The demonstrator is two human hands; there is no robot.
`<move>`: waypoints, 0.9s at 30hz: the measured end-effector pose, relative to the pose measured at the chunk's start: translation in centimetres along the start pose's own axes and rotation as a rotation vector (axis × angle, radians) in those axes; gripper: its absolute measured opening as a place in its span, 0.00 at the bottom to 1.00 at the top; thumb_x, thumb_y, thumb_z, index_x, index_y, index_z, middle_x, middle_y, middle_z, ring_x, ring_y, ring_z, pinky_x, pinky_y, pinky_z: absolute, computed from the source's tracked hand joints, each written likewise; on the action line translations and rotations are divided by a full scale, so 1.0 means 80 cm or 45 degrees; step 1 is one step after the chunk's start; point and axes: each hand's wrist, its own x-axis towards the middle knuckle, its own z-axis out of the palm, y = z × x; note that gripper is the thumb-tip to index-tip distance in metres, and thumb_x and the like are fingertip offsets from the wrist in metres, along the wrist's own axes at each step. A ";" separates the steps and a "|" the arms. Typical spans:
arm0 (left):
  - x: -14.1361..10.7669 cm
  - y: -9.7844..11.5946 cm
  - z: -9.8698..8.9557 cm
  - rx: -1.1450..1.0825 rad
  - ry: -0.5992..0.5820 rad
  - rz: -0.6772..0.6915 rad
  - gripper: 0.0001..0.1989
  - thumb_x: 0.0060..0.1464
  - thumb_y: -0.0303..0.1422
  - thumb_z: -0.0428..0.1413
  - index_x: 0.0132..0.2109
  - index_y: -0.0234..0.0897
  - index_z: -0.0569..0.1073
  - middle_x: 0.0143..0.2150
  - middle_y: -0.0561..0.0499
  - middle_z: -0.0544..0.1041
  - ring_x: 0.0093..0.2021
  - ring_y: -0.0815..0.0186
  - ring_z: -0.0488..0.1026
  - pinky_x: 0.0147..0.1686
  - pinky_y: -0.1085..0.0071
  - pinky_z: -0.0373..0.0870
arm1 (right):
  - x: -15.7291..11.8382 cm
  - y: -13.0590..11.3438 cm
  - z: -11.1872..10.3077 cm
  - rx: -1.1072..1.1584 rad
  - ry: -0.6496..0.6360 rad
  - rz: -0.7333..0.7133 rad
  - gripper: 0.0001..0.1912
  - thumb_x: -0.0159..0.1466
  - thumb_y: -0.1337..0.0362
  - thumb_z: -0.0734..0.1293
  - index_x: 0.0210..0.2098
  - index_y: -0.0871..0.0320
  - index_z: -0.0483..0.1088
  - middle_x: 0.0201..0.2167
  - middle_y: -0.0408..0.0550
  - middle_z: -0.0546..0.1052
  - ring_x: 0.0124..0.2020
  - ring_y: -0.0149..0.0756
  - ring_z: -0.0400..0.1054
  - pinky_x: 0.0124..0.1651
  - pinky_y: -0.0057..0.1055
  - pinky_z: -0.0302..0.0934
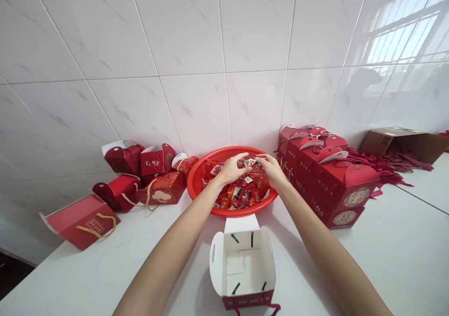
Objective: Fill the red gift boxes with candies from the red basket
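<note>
Both of my hands reach over a red plastic basket (194, 199) filled with wrapped candies (242, 192) in mostly red wrappers. My left hand (234, 168) is curved above the pile, with thumb and fingers apart. Facing it, my right hand (273, 170) has its fingers stretched inward over the candies. A white wrapper with dark print (249, 162) lies between the fingertips; I see no firm grip on it. Nearer to me, between my forearms, stands an open gift box (247, 299) with white inside, red outside and dark cord ends showing within.
Red gift boxes (324, 185) are stacked at the right. Several assorted gift boxes (157, 159) with rope handles stand at the left. Dark red ribbons (372, 161) spill from a cardboard box (377, 143) on the far right. A tiled wall (192, 110) backs the white table (403, 260).
</note>
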 end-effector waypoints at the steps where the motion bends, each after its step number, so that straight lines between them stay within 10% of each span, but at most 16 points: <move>1: 0.000 -0.001 0.000 -0.002 0.025 0.018 0.30 0.48 0.32 0.65 0.59 0.36 0.74 0.62 0.42 0.74 0.61 0.52 0.71 0.62 0.58 0.65 | -0.001 0.000 0.000 0.007 -0.020 -0.024 0.11 0.49 0.62 0.73 0.31 0.56 0.72 0.27 0.42 0.78 0.29 0.35 0.73 0.29 0.29 0.67; 19: 0.002 -0.005 -0.004 0.003 0.093 0.138 0.23 0.43 0.26 0.67 0.50 0.36 0.81 0.46 0.44 0.82 0.49 0.54 0.78 0.54 0.60 0.71 | 0.003 0.010 -0.006 0.079 -0.170 -0.159 0.20 0.42 0.64 0.79 0.32 0.58 0.72 0.28 0.44 0.79 0.28 0.36 0.74 0.35 0.35 0.70; 27: 0.000 -0.005 0.001 -0.152 0.060 0.071 0.25 0.45 0.33 0.67 0.53 0.34 0.79 0.55 0.41 0.79 0.55 0.51 0.76 0.58 0.57 0.69 | 0.005 0.010 -0.006 0.050 -0.089 -0.178 0.19 0.42 0.64 0.78 0.33 0.57 0.73 0.28 0.42 0.80 0.28 0.35 0.74 0.35 0.34 0.70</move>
